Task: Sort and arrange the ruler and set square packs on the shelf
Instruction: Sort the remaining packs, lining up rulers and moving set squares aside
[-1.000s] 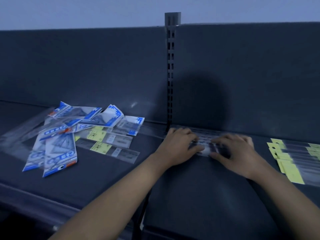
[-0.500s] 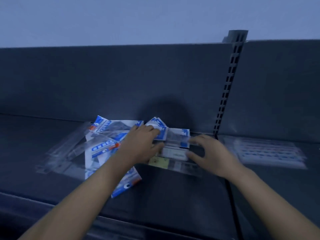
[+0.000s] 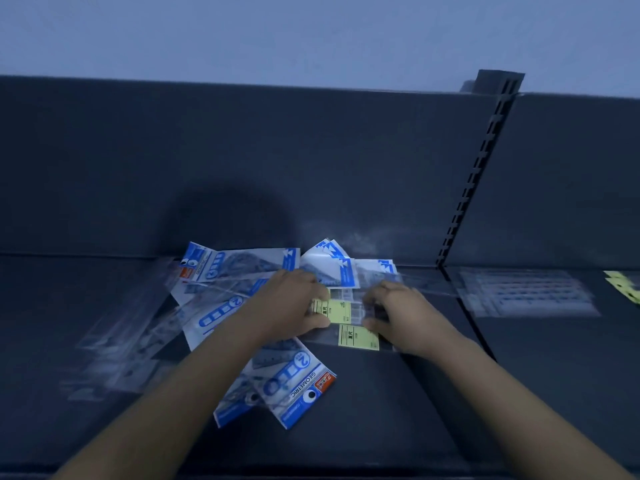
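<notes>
A loose heap of blue-and-white set square packs lies on the dark shelf, one labelled GEOMETRIC nearest me. Clear ruler packs with yellow labels lie at the heap's right edge. My left hand grips the left end of the upper yellow-labelled ruler pack, thumb under it. My right hand pinches its clear sleeve on the right. A second yellow-labelled pack lies just below them.
Clear ruler sleeves are spread at the left of the heap. On the adjoining shelf panel to the right lies a stack of clear ruler packs, with yellow-labelled packs at the frame's edge. A slotted upright divides the back panels.
Both hands left the clear ruler stack on the right panel and moved left to the mixed heap, where they have closed on a yellow-labelled ruler pack. The view turned left with them.
</notes>
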Tool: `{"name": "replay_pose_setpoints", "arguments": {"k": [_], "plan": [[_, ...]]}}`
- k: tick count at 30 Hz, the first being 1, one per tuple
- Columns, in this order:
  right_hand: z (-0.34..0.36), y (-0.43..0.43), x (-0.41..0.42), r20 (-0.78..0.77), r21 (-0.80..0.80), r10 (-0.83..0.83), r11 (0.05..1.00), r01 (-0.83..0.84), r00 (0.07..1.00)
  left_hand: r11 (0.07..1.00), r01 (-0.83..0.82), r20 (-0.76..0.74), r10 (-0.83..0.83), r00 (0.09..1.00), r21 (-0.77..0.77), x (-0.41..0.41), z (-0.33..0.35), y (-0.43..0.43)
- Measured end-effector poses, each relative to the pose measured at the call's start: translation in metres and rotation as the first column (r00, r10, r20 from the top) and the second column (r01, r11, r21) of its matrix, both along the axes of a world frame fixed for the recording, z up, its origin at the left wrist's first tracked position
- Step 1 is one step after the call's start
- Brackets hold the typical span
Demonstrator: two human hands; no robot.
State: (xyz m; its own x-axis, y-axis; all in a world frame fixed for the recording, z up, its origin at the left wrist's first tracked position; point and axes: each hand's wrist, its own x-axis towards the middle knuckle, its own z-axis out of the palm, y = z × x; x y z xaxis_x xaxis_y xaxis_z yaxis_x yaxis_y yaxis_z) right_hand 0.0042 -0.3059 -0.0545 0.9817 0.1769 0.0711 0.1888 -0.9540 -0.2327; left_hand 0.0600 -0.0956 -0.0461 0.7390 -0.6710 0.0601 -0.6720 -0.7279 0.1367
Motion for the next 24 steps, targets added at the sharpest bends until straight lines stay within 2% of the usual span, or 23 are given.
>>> {"name": "replay_pose_setpoints", "arguments": {"k": [5, 8, 13, 16, 18, 20, 24], "plan": [[0.001, -0.005, -0.005, 0.031, -0.025, 0.057, 0.998, -0.057, 0.998, 0.999, 0.054, 0.02, -0.054, 0.998, 0.004, 0.005, 0.003, -0.016], [0.002, -0.017, -0.007, 0.035, 0.08, 0.057, 0.995, -0.06, 0.998, 0.999, 0.043, -0.029, -0.043, 0.999, -0.013, 0.008, 0.005, -0.024], [0.008, -0.067, -0.001, 0.123, 0.265, -0.165, 0.956, 0.128, 0.979, 1.0, 0.013, -0.185, -0.011, 0.983, 0.009, 0.017, 0.006, -0.029], [0.005, -0.095, 0.01, 0.01, 0.212, -0.202, 0.958, 0.195, 0.979, 0.999, -0.002, -0.203, 0.009, 0.979, 0.038, 0.021, 0.009, -0.032], [0.002, -0.103, 0.019, -0.068, 0.149, -0.158, 0.975, 0.167, 0.985, 0.999, -0.004, -0.296, -0.007, 0.955, -0.037, 0.021, 0.021, -0.033], [0.0, -0.104, 0.027, -0.113, 0.11, -0.124, 0.985, 0.136, 0.986, 0.977, 0.006, -0.439, -0.101, 0.893, -0.213, 0.021, 0.04, -0.03], [-0.008, -0.098, 0.039, -0.098, 0.1, -0.075, 0.991, 0.084, 0.992, 0.877, -0.107, -0.529, -0.182, 0.829, -0.468, 0.022, 0.069, -0.022]]}}
